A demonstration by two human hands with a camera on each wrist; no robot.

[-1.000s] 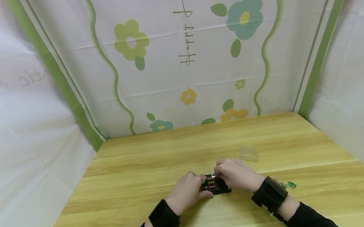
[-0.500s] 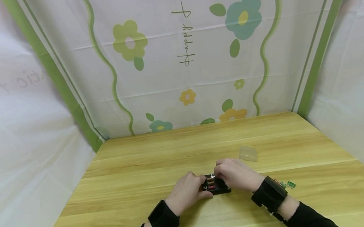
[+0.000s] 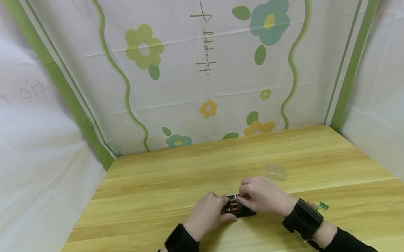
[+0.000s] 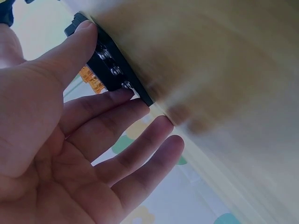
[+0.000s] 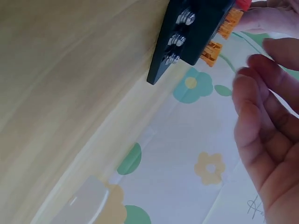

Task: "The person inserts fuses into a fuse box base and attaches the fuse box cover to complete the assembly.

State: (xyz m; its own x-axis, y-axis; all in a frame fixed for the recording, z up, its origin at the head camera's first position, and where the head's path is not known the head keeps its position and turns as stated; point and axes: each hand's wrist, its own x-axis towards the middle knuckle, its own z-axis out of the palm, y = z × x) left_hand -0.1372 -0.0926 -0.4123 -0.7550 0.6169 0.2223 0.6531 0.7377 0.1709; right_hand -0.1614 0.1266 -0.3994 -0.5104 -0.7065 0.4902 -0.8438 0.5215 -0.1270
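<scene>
A black fuse block (image 3: 247, 212) rests on the wooden table, red and orange blade fuses (image 5: 211, 52) standing in it. Silver screw terminals line its edge in both wrist views. My left hand (image 3: 207, 214) grips the block's left end, thumb on one long side and fingertips on the other. Over the block's right half is my right hand (image 3: 264, 195). Seen from the right wrist, its fingers are loosely bent beside the orange fuses, with a gap to the block (image 5: 198, 39) and nothing showing between them.
Behind the right hand lies a clear plastic cover (image 3: 275, 171). Small green fuses (image 3: 324, 206) and a reddish one lie by the right wristband (image 3: 303, 219). White floral cloth (image 3: 184, 84) hangs behind the table and at both sides.
My right hand has drawn slightly towards me and to the right, and its fingers have come off the fuses at the block's far side. The left hand keeps its grip.
</scene>
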